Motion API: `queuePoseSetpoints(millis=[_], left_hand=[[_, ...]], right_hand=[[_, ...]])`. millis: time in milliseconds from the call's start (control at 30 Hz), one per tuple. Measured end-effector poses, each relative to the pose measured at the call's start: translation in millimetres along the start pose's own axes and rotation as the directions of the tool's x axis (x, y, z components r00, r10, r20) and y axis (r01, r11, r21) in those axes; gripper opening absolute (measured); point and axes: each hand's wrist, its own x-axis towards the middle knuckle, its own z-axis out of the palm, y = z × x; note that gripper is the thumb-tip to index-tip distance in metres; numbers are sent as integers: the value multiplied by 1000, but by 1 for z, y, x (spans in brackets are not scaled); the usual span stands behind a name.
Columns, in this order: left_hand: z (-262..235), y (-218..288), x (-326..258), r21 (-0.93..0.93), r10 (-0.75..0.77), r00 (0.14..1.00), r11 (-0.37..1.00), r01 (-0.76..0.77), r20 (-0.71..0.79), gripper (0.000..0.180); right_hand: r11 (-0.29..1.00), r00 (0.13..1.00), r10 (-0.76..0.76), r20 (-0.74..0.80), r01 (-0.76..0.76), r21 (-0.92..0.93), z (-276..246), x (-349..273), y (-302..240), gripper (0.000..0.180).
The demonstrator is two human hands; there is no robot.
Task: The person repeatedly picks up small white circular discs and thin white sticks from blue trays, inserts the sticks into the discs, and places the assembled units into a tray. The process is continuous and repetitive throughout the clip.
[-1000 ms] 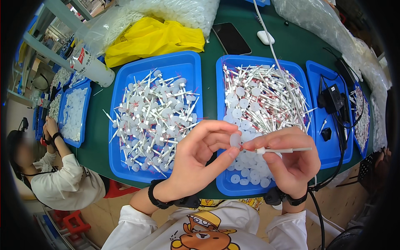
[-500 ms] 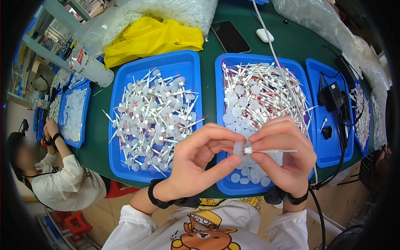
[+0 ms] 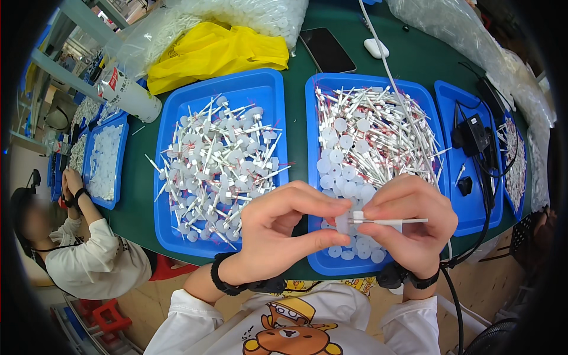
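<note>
Near centre of frame, we grip translucent disc [image 3: 342, 223] in left fingers [image 3: 319, 204], white stick [image 3: 402, 221] in right fingers [image 3: 387, 204], stick's tip at disc; blue tray [image 3: 251, 87] left of centre.

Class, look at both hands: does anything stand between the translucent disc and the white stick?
Nothing visible does. The left hand pinches the translucent disc and the right hand the white stick, one end facing the disc; whether they touch is too small to tell.

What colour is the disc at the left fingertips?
The disc is translucent white, best seen in the head view.
</note>
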Motion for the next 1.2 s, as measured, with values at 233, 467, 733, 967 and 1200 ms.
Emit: queuePoseSetpoints(millis=[233, 467, 733, 967, 1200], left_hand=[[4, 7, -1, -22, -162, 980, 987, 161, -111, 34], [-1, -4, -3, -142, -47, 999, 989, 45, -10, 30], [0, 0, 2, 102, 43, 999, 994, -45, 18, 37], [-12, 4, 8, 520, 296, 694, 844, 132, -656, 49], [-14, 11, 7, 865, 452, 865, 501, -44, -218, 45]], right_hand=[[997, 1000, 4, 28, -6, 77, 2, -2, 2, 22], [982, 990, 127, 68, -135, 134, 3, -3, -1, 20], [961, 973, 223, 63, -230, 153, 6, -4, 4, 25], [871, 875, 443, -193, -370, 323, 7, -1, 8, 39], [879, 870, 461, -173, -421, 223, 4, -1, 8, 24]])
